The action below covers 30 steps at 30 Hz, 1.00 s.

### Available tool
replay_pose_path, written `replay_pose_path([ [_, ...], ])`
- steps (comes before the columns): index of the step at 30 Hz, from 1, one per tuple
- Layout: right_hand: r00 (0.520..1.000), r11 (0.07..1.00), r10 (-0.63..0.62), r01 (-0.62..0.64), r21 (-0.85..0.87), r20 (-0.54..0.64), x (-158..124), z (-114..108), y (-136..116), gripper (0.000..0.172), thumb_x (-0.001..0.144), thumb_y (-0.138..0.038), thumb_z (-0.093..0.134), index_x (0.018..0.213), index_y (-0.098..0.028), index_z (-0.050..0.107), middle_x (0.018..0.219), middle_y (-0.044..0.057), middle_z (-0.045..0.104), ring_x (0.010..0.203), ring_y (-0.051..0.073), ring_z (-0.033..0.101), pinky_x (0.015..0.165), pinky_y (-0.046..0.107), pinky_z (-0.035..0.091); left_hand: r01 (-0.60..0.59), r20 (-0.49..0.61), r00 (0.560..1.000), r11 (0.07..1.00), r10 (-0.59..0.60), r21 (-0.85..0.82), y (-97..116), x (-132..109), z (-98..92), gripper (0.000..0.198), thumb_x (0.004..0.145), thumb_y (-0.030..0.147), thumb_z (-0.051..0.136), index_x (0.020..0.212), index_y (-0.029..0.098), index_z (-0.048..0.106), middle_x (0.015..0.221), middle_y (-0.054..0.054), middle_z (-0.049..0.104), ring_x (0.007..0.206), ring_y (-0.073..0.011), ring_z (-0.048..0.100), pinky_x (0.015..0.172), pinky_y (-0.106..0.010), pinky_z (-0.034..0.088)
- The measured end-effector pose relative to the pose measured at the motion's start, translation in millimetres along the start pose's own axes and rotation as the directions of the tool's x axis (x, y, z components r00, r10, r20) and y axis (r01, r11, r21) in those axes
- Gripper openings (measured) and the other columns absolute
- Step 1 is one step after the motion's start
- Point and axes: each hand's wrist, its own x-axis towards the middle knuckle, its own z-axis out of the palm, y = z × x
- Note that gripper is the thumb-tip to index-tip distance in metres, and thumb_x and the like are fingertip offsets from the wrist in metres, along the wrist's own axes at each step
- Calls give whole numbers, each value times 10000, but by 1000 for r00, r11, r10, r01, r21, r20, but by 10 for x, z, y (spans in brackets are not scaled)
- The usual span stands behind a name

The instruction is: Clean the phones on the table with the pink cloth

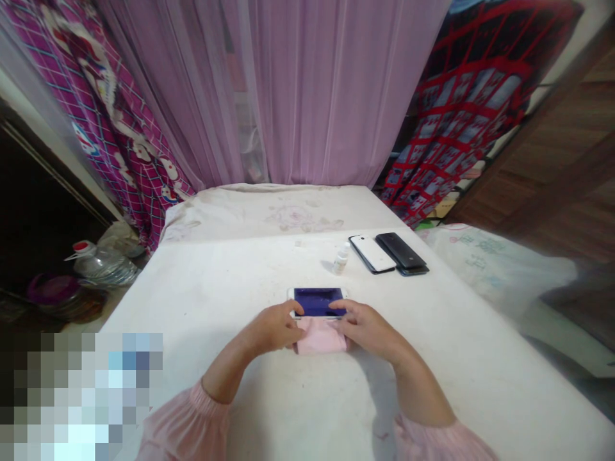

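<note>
A white-framed smartphone [318, 301] with a dark blue screen lies sideways in front of me. A folded pink cloth [321, 337] is at its near edge. My left hand [275, 328] is closed at the phone's left end, one fingertip over the screen's lower corner and the thumb by the cloth. At the right end my right hand [366, 325] mirrors it, a fingertip on the screen and the thumb at the cloth's right side. The remaining fingers are partly hidden. Beyond the phone stands a small white bottle [341, 259].
Right of the bottle lie a white phone [373, 253] and a black phone [401, 250], each over another dark device. A white cloth [192, 307] covers the table. Purple curtains [331, 89] hang behind it. A large plastic bottle [108, 264] is beyond the left edge.
</note>
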Motion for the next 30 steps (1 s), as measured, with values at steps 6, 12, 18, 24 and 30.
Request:
replay_pose_path([
  [6, 992, 958, -114, 97, -270, -47, -125, -62, -91, 205, 705, -317, 668, 872, -200, 656, 727, -16, 606, 634, 125, 538, 581, 236, 393, -41, -166, 980, 936, 105, 349, 86, -81, -61, 229, 722, 278, 657, 940, 235, 601, 652, 47, 654, 635, -177, 628, 603, -250, 402],
  [12, 989, 712, -137, 135, -689, 53, -308, 220, -288, 257, 616, -97, 601, 834, -221, 656, 850, 6, 631, 780, 158, 567, 666, 234, 374, -227, -14, 963, 839, 268, 494, 167, -205, 46, 130, 724, 231, 697, 853, 244, 693, 924, -21, 695, 862, -214, 637, 791, -298, 444],
  [18, 977, 682, -203, 190, -706, 67, -260, 203, -248, 287, 744, -67, 467, 791, -232, 697, 856, 22, 648, 854, 161, 587, 715, 238, 376, -227, -13, 955, 761, 295, 608, 190, -214, 179, 280, 674, 325, 760, 912, 210, 668, 932, -70, 671, 888, -263, 619, 795, -349, 464],
  [24, 992, 787, -128, 97, -609, -8, -189, 109, -210, 261, 832, -176, 444, 851, -223, 700, 828, 33, 700, 754, 171, 611, 662, 254, 378, -83, -90, 980, 777, 178, 624, 243, -127, 122, 164, 906, 261, 466, 929, 236, 627, 883, -48, 705, 845, -241, 657, 720, -316, 452],
  [30, 977, 796, -64, -72, -600, -202, -139, 136, -205, 204, 806, -198, 515, 933, -248, 667, 758, 1, 701, 685, 159, 602, 612, 244, 353, 99, -243, 968, 794, 62, 600, 219, -25, 186, 193, 870, 311, 540, 1045, 233, 524, 758, -26, 693, 807, -259, 673, 672, -297, 436],
])
